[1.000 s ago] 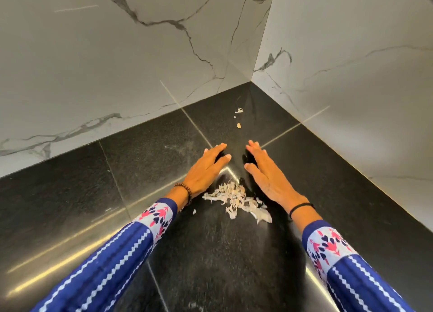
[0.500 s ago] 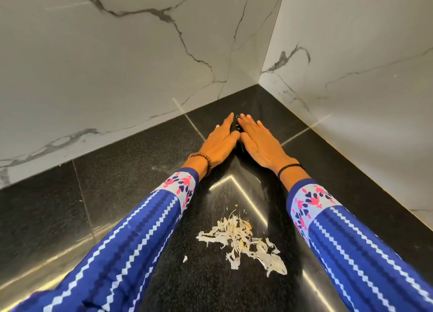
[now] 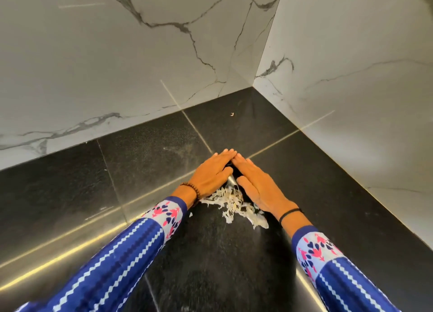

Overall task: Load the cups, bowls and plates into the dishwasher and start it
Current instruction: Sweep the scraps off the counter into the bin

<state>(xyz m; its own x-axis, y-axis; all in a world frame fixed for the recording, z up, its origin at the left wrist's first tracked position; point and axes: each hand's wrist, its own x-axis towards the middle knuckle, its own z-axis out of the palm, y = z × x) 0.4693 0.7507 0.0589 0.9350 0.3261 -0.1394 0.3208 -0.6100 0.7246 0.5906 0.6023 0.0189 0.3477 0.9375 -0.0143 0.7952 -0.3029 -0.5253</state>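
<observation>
You are laying both hands flat on the black stone countertop (image 3: 140, 161), fingers straight and gripping nothing. Your left hand (image 3: 210, 173) and right hand (image 3: 255, 185) are meeting at the fingertips in a wedge. A pile of pale peelings (image 3: 232, 202) is lying between your wrists, just against the heels of both hands. One stray scrap (image 3: 232, 114) is sitting beyond your fingertips, toward the marble wall (image 3: 117, 65) corner. This view is not showing where the dishes and dishwasher are.
</observation>
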